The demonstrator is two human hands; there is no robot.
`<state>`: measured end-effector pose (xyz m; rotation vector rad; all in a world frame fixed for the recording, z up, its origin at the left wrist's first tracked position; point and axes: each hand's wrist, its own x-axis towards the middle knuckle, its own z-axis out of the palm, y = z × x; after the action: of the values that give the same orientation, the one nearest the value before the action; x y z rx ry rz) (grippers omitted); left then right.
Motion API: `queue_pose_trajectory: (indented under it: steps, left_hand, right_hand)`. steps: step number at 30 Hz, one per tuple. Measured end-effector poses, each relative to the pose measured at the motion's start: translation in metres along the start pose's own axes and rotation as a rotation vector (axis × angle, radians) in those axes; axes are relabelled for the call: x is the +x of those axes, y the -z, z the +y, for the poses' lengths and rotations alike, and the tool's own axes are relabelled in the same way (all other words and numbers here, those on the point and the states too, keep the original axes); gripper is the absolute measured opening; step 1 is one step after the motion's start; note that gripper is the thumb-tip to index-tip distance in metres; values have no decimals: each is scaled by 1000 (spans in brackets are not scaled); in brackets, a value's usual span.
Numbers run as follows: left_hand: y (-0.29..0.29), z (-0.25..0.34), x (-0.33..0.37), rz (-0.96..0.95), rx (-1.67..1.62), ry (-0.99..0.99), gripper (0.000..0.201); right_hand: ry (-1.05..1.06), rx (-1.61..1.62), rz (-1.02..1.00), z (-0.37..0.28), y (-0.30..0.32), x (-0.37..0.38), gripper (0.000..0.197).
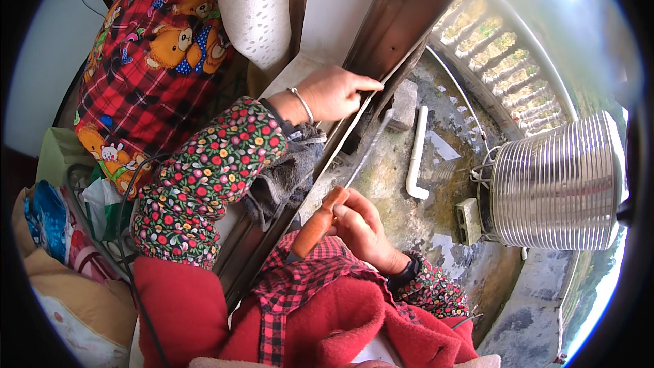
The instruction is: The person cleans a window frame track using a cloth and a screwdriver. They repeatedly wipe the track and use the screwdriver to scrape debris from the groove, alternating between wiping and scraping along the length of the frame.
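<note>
My left hand [330,95], with a bangle at its wrist, rests at the window frame [388,24]. One finger stretches along a thin white strip [349,135] on the frame's edge; the other fingers curl in against it, partly hidden. In my closed right hand [364,232] is a screwdriver-like tool [317,225] with an orange-brown wooden handle. Its long thin shaft points up and away, toward a grey block outside; the frame does not show clearly whether its tip touches anything. A grey cloth [283,180] hangs over the sill below my left wrist.
Outside are a grey concrete block [405,103], a white elbow pipe [417,153], a ribbed shiny metal drum [555,184], a hollow block [468,221] and a balustrade [504,54]. Indoors, a red plaid bear-print bundle [160,61] and a rolled white sheet [252,10] stand close on the left.
</note>
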<state>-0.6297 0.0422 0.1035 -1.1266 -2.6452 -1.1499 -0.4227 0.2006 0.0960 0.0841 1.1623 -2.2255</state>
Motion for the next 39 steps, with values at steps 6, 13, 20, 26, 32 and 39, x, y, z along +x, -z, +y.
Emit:
queue_pose_trajectory:
  steps: [6, 13, 20, 26, 32, 39]
  left_hand:
    - [6, -21, -9, -7, 54, 11, 41]
    - [2, -26, -4, -91, 83, 57, 45]
    - [-9, -28, 8, -170, 171, 101, 48]
    - [-12, -25, 12, -207, 209, 168, 44]
    - [-14, -16, 13, -247, 304, 159, 43]
    - [-6, -7, 12, -312, 263, 215, 47]
  right_hand:
    - [11, -390, -125, -9, -7, 0, 27]
    - [-165, -207, -29, -7, -20, 13, 27]
    - [-126, -280, -31, -10, 1, 30, 27]
    - [-97, -274, -37, -13, 12, 39, 27]
    - [-53, -348, 1, -10, 5, 37, 27]
    - [-10, -410, 6, -13, 2, 28, 25]
